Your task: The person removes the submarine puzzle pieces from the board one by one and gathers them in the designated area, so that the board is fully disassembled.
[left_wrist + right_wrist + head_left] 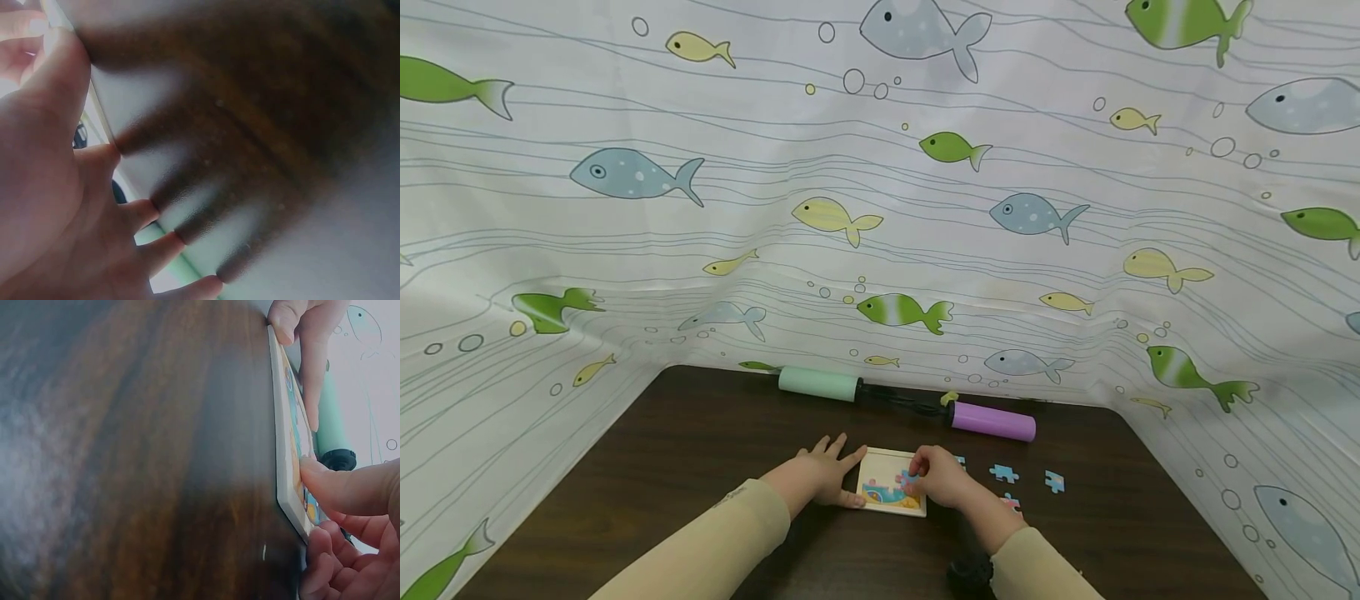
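A small square jigsaw tray (pixel 887 463) with a pale wooden frame lies on the dark table. Pieces showing blue, yellow and orange fill its near part; the far part is bare. My left hand (pixel 827 477) lies with spread fingers along the tray's left side, thumb at the near left corner. Over the tray's right side, my right hand (pixel 942 477) pinches a blue and pink puzzle piece (pixel 907 478), partly hidden by the fingers. In the right wrist view the right thumb (pixel 328 487) reaches over the tray's picture, with the other fingers curled beside the edge.
Several loose puzzle pieces lie right of the tray, among them a blue one (pixel 1003 473), another blue one (pixel 1055 481) and a pink one (pixel 1011 502) partly behind the right wrist. Behind stand a green cylinder (pixel 820 383) and a purple cylinder (pixel 992 421), before a fish-patterned curtain (pixel 760 275).
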`<state>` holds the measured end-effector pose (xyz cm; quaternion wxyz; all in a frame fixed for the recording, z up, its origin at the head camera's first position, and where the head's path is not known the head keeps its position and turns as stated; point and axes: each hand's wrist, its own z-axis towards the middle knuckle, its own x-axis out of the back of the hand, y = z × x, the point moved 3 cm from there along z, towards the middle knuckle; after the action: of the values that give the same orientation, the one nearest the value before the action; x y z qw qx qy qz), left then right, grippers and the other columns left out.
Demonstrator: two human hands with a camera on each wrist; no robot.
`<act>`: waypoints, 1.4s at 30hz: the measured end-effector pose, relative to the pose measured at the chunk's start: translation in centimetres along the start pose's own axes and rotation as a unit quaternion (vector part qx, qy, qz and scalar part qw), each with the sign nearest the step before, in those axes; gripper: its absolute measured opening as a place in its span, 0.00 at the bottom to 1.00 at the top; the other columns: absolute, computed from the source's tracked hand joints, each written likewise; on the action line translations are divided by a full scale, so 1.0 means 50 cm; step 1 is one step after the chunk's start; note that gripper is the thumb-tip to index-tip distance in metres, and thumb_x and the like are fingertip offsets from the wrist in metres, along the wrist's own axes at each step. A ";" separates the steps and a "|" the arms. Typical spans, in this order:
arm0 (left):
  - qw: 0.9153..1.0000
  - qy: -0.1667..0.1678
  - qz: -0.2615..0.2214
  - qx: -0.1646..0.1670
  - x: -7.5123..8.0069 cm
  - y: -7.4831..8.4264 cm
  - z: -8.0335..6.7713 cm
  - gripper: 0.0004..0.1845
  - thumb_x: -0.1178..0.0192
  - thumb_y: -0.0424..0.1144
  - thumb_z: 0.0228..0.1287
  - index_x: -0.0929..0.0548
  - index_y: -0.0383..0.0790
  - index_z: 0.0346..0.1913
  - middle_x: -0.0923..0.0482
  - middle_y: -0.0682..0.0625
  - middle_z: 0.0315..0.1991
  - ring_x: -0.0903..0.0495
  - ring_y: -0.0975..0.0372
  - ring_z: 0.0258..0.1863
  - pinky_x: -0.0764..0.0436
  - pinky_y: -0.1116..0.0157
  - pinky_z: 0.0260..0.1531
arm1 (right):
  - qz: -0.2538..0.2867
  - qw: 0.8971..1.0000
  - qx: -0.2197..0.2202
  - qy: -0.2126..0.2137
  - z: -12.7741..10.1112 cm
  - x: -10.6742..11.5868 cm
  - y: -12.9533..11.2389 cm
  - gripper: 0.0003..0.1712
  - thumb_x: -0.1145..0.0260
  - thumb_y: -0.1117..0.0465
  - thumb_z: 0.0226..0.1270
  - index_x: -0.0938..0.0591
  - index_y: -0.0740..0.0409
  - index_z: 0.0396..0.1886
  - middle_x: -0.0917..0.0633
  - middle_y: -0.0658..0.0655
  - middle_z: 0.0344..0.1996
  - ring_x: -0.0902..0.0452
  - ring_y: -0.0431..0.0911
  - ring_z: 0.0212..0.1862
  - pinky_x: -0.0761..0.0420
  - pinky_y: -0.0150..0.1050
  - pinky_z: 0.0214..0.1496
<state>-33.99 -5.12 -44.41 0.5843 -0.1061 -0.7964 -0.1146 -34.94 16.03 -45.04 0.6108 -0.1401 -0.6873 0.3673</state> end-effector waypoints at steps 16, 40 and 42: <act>1.000 0.004 0.001 -0.002 0.001 0.001 -0.003 0.47 0.44 0.71 0.58 0.44 0.60 0.78 0.50 0.46 0.77 0.48 0.47 0.74 0.41 0.42 0.65 | 0.016 1.000 0.008 0.019 0.000 0.006 -0.005 0.13 0.26 0.72 0.56 0.23 0.57 0.29 0.26 0.53 0.27 0.31 0.47 0.31 0.30 0.40 0.32; 1.000 0.004 -0.003 -0.005 0.004 0.003 -0.007 0.48 0.42 0.70 0.57 0.43 0.57 0.78 0.49 0.44 0.77 0.48 0.45 0.74 0.41 0.41 0.65 | 0.132 0.990 0.002 0.046 -0.037 0.074 0.025 0.07 0.33 0.74 0.62 0.24 0.67 0.36 0.24 0.55 0.26 0.26 0.46 0.27 0.21 0.43 0.30; 1.000 0.002 -0.003 -0.003 0.004 0.003 -0.007 0.48 0.42 0.70 0.58 0.43 0.57 0.78 0.49 0.44 0.77 0.48 0.46 0.74 0.41 0.41 0.65 | 0.133 0.990 -0.005 0.050 -0.051 0.093 0.034 0.07 0.33 0.74 0.63 0.24 0.68 0.37 0.24 0.56 0.26 0.25 0.46 0.29 0.20 0.44 0.31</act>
<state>-33.69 -5.10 -44.11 0.5855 -0.1054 -0.7949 -0.1190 -33.95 21.04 -42.83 0.5895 -0.2517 -0.6327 0.4346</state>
